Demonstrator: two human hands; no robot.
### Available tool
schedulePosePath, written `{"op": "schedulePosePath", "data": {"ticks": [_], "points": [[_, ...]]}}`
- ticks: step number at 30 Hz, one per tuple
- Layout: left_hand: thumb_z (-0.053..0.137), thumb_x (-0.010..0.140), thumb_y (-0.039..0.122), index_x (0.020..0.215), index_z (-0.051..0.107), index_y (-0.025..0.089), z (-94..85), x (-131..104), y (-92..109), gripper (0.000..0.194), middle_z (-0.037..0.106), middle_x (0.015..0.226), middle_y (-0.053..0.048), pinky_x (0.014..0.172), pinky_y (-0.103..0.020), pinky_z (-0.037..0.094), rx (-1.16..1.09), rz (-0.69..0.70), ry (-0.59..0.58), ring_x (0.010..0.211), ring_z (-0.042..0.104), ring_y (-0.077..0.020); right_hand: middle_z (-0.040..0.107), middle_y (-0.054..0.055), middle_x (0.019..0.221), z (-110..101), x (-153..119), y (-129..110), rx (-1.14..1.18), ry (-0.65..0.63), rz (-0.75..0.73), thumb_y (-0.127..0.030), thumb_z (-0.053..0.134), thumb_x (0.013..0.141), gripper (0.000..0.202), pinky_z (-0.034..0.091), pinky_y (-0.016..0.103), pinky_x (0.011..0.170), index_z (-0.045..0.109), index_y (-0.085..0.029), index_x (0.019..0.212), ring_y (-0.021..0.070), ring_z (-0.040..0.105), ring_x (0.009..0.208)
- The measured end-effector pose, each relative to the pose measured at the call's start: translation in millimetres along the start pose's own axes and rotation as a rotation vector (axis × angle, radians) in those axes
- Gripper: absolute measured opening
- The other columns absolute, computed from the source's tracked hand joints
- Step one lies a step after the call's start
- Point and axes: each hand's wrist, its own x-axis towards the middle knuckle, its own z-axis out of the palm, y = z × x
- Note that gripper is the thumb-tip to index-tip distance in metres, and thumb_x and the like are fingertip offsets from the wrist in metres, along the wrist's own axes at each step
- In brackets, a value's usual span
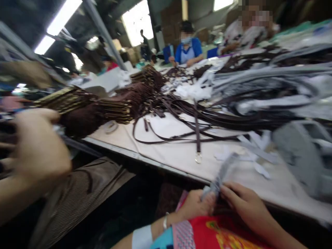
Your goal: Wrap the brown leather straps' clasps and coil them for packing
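Note:
A thin grey strip (223, 171) rises from between my two hands at the table's front edge. My left hand (201, 204), with a bracelet at the wrist, is closed round its lower end. The bent fingers of my right hand (241, 199) pinch the strip from the right side. Several pale strips (259, 148) lie on the table just beyond. A dark brown strap (197, 135) with a metal ring at its end lies a little to the left, over other looped straps (160, 140).
Another person's blurred hand (41, 145) is large at the left. Stacked brown pieces (116, 110) stand along the table's left part (155, 155). A grey object (301, 148) sits at the right. A person in blue (188, 52) works across the table.

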Motion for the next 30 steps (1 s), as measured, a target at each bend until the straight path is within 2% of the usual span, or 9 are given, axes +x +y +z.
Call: {"op": "schedulePosePath", "data": {"ticks": [1,3,9,14,18,23,25,27,30], "points": [[0.050,0.074,0.084,0.073,0.059,0.014,1.8,4.6,-1.6,0.071,0.049,0.061,0.001,0.052,-0.026,0.029,0.015,0.033,-0.006,0.056,0.041,-0.0107,0.060,0.002,0.060,-2.5,-2.7,0.1,0.032,-0.062,0.062,-0.051,0.051,0.092,0.042,0.045,0.025,0.052,0.062,-0.019,0.068,0.0167,0.057,0.057],[0.047,0.078,0.082,0.072,0.054,0.015,1.7,14.3,-4.3,0.067,0.046,0.059,0.003,0.051,-0.025,0.028,0.053,0.042,-0.047,0.054,0.038,-0.0101,0.058,0.001,0.060,-5.6,-0.9,0.9,0.057,-0.048,0.058,-0.042,0.047,0.094,0.038,0.041,0.024,0.054,0.057,-0.019,0.067,0.0141,0.052,0.056],[0.042,0.085,0.075,0.070,0.052,0.017,1.9,13.8,-7.1,0.061,0.047,0.059,0.002,0.052,-0.025,0.030,0.205,0.019,-0.062,0.056,0.040,-0.0119,0.053,0.002,0.064,-10.9,-2.0,3.1,-0.420,0.041,-0.300,-0.018,0.046,0.090,0.026,0.032,0.027,0.062,0.048,-0.020,0.064,0.0136,0.043,0.061],[0.043,0.081,0.079,0.066,0.048,0.018,10.0,6.2,-7.6,0.063,0.044,0.059,0.003,0.053,-0.026,0.029,0.283,0.070,0.006,0.058,0.038,-0.0125,0.054,0.003,0.067,-9.9,-17.9,3.8,-0.520,0.038,-0.490,-0.015,0.048,0.087,0.022,0.030,0.030,0.063,0.049,-0.019,0.065,0.0151,0.043,0.063],[0.041,0.083,0.077,0.069,0.051,0.018,10.8,5.6,-9.2,0.062,0.044,0.060,0.002,0.054,-0.026,0.029,0.367,0.076,0.037,0.059,0.039,-0.0131,0.054,0.003,0.066,-10.1,-22.7,2.0,-0.400,0.013,-0.360,-0.018,0.048,0.087,0.023,0.031,0.029,0.061,0.048,-0.019,0.063,0.0137,0.042,0.061],[0.037,0.085,0.076,0.069,0.051,0.018,7.0,4.7,-12.5,0.062,0.042,0.060,0.003,0.054,-0.026,0.028,0.493,0.107,0.054,0.059,0.037,-0.0136,0.047,-0.004,0.058,-17.5,-9.1,6.9,0.208,0.059,0.180,-0.041,0.042,0.092,0.033,0.028,0.024,0.047,0.051,-0.019,0.070,0.0097,0.036,0.048],[0.036,0.084,0.077,0.068,0.050,0.018,7.0,4.0,-12.7,0.063,0.041,0.060,0.003,0.054,-0.026,0.027,0.515,0.106,0.050,0.059,0.035,-0.0135,0.044,-0.005,0.055,-19.7,-1.2,9.8,0.303,0.122,0.308,-0.043,0.038,0.092,0.033,0.023,0.024,0.043,0.051,-0.019,0.073,0.0090,0.030,0.043],[0.036,0.084,0.078,0.068,0.050,0.018,7.4,3.1,-11.7,0.063,0.041,0.060,0.003,0.054,-0.026,0.027,0.518,0.100,0.032,0.059,0.035,-0.0134,0.042,-0.005,0.054,-19.1,2.5,10.5,0.248,0.193,0.285,-0.038,0.043,0.089,0.030,0.024,0.024,0.045,0.046,-0.020,0.065,0.0089,0.031,0.045],[0.037,0.085,0.076,0.072,0.052,0.018,7.3,2.1,-9.5,0.062,0.043,0.063,0.003,0.056,-0.026,0.029,0.511,0.097,-0.018,0.062,0.038,-0.0141,0.039,-0.004,0.055,-13.6,-3.7,7.0,0.044,0.237,0.094,-0.026,0.051,0.083,0.031,0.027,0.024,0.052,0.038,-0.019,0.056,0.0093,0.035,0.055]]}}
